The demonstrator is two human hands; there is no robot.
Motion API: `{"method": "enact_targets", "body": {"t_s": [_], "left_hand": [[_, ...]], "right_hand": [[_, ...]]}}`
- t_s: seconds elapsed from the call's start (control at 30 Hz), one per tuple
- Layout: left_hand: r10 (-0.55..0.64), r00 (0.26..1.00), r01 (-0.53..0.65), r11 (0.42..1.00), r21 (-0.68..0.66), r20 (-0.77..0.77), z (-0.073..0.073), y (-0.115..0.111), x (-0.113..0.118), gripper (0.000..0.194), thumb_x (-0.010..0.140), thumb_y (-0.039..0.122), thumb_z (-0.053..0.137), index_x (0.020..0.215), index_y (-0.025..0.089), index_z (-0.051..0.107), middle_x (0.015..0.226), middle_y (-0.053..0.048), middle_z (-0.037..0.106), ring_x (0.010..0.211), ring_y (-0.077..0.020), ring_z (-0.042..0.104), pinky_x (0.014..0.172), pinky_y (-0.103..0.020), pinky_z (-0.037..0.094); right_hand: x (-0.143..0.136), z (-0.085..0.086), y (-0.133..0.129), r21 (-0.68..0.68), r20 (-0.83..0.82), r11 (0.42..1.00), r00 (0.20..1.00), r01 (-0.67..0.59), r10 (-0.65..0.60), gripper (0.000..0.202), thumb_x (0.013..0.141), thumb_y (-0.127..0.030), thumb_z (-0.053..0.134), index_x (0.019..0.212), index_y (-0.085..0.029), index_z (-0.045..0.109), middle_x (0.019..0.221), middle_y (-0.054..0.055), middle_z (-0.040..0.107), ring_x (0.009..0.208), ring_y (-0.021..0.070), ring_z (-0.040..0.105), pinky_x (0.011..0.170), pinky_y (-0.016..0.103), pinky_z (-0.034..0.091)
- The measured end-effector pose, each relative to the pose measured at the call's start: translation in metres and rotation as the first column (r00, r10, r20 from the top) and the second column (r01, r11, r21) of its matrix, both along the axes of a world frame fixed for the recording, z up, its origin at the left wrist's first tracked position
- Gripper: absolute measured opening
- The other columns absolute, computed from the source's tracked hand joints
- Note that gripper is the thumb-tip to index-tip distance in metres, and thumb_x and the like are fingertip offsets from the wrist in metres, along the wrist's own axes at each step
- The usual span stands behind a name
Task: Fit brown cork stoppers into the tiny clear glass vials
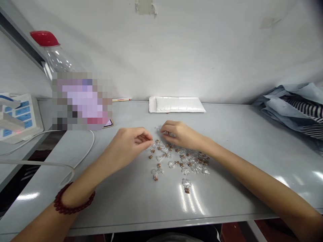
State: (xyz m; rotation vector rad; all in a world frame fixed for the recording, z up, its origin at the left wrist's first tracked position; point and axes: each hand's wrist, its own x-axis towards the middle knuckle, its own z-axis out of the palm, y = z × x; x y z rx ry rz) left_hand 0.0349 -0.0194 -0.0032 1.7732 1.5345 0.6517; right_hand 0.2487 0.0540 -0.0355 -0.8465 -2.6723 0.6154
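Observation:
Several tiny clear glass bottles with cork stoppers lie in a loose pile on the grey table, one small bottle [186,185] apart near the front. My left hand [133,143] is closed in a pinch at the pile's left edge; whatever is between its fingertips is too small to make out. A loose cork [150,157] lies just below it. At the back of the pile, my right hand [178,132] curls its fingers around clear glass, apparently a small bottle, partly hidden by the fingers. Another glass piece [157,128] shows beside its fingertips.
A white padded envelope [179,105] lies against the wall, a pen [121,99] to its left. At left are a red-capped bottle [59,58], a blurred-out purple item [83,101], a power strip [24,116] and white cables [91,141]. Folded cloth [290,111] sits at right.

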Motion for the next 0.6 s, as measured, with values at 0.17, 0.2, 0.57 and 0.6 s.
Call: {"method": "enact_targets", "body": {"t_s": [0.17, 0.2, 0.57, 0.6], "left_hand": [[0.024, 0.987, -0.056, 0.978, 0.202, 0.158, -0.005, -0.001, 0.006, 0.006, 0.079, 0.028, 0.072, 0.079, 0.023, 0.068, 0.079, 0.004, 0.073, 0.075, -0.0137, 0.070, 0.069, -0.021, 0.055], [0.008, 0.988, -0.047, 0.968, 0.246, 0.155, -0.006, -0.001, 0.006, 0.005, 0.080, 0.027, 0.072, 0.079, 0.023, 0.069, 0.079, 0.004, 0.073, 0.073, -0.0130, 0.069, 0.068, -0.021, 0.054], [-0.077, 0.994, 0.113, 0.643, 0.758, -0.083, -0.021, -0.001, 0.006, 0.008, 0.090, 0.016, 0.065, 0.089, 0.021, 0.071, 0.086, 0.001, 0.072, 0.072, -0.0094, 0.065, 0.065, -0.019, 0.049], [-0.071, 0.992, 0.123, 0.621, 0.774, -0.100, -0.023, -0.001, 0.006, 0.009, 0.091, 0.015, 0.064, 0.090, 0.021, 0.071, 0.086, 0.001, 0.072, 0.071, -0.0090, 0.065, 0.063, -0.019, 0.048]], "right_hand": [[-0.004, 0.016, -0.009, -0.236, -0.295, 0.972, 0.954, -0.016, -0.056, 0.014, 0.087, -0.018, 0.055, 0.092, -0.018, 0.068, 0.086, 0.002, 0.068, 0.075, 0.0118, 0.058, 0.071, 0.027, 0.046], [-0.005, 0.019, -0.012, -0.258, -0.315, 0.966, 0.948, -0.030, -0.055, 0.014, 0.087, -0.018, 0.056, 0.092, -0.018, 0.069, 0.085, 0.001, 0.068, 0.075, 0.0113, 0.058, 0.070, 0.027, 0.046], [-0.009, 0.026, -0.024, -0.276, -0.405, 0.959, 0.913, -0.060, -0.060, 0.018, 0.084, -0.010, 0.055, 0.091, -0.016, 0.071, 0.082, 0.001, 0.068, 0.072, 0.0103, 0.057, 0.069, 0.026, 0.048], [-0.009, 0.027, -0.024, -0.316, -0.401, 0.947, 0.912, -0.056, -0.079, 0.018, 0.084, -0.010, 0.055, 0.090, -0.016, 0.071, 0.081, 0.000, 0.068, 0.072, 0.0101, 0.057, 0.068, 0.026, 0.048]]}}
